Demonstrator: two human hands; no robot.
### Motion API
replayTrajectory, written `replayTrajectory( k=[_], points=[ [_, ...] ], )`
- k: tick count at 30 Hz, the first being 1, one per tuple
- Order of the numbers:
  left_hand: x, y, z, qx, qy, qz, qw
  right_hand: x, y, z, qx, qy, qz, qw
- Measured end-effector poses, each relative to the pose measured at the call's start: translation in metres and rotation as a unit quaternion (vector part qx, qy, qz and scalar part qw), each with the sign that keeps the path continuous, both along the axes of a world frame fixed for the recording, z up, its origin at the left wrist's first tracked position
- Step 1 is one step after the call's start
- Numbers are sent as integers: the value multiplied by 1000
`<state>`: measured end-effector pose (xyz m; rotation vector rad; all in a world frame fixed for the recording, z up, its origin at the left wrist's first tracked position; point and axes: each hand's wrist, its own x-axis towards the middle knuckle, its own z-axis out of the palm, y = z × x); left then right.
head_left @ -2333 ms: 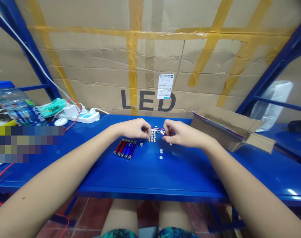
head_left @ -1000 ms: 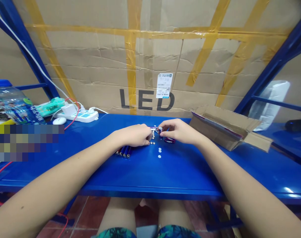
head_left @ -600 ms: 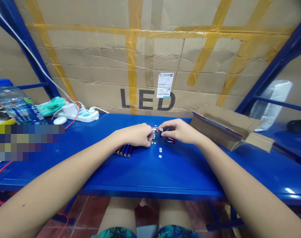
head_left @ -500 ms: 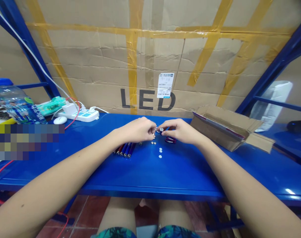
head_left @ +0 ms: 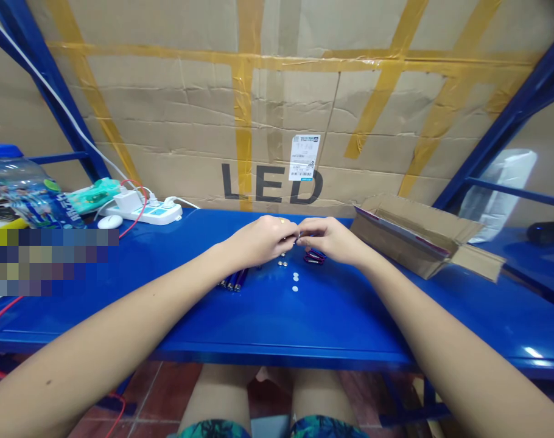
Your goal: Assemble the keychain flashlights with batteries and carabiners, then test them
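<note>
My left hand [head_left: 264, 239] and my right hand [head_left: 328, 239] meet fingertip to fingertip above the blue metal table [head_left: 277, 310]. Both pinch a small metal part between them; it is too small to name. Under my left hand lies a row of small red and blue pen-like tubes [head_left: 234, 281], partly hidden. Small silver button cells [head_left: 295, 282] lie loose on the table just in front of my hands. A purple ring-shaped clip [head_left: 314, 257] lies under my right hand.
An open cardboard box [head_left: 423, 237] sits at the right. At the back left are a white power strip [head_left: 147, 213], a red cable [head_left: 137, 210], a white mouse [head_left: 109, 221] and a water bottle [head_left: 28, 194]. A large taped carton marked LED [head_left: 272, 121] stands behind.
My left hand has lifted off the button cells and moved right to meet my right hand. Both hands have closed together on the small part. The tubes are now more covered.
</note>
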<state>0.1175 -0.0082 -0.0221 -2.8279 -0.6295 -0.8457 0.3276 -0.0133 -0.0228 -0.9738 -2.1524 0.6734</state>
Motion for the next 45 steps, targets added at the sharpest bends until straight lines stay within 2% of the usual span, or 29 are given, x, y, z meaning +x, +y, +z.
replayTrajectory(
  k=[3, 5, 9, 14, 20, 26, 30, 33, 37, 41, 45],
  points=[
    [-1, -2, 4, -7, -14, -5, 1000, 1, 0, 1, -3, 9, 0, 1000],
    [-3, -3, 9, -23, -13, 21, 999, 2, 1, 1, -11, 18, -4, 1000],
    [-7, -5, 14, -67, 85, 78, 991, 5, 4, -1, -14, 25, -15, 999],
    [-8, -4, 7, -123, 194, 76, 970, 6, 5, -1, -17, 13, -19, 1000],
    [-5, -5, 1, -107, 236, 91, 962, 3, 3, 0, -22, -1, -2, 1000],
    [-6, -3, 6, -109, 194, 84, 971, 3, 3, -2, -32, 4, 0, 999],
    [-3, -4, 10, -35, 49, 65, 996, 2, 3, 0, -21, -2, -10, 1000],
    [0, -3, 8, 3, -17, 38, 999, 1, 2, 0, -19, -5, -14, 1000],
    [0, -1, 4, 10, -6, 2, 1000, 0, 1, 0, -19, -5, -9, 1000],
    [-1, -1, 4, 13, 0, -8, 1000, -1, 0, 1, -25, -6, -6, 1000],
    [-2, -4, 7, 7, -10, 15, 1000, 0, -1, 3, -28, -6, -7, 1000]
  ],
)
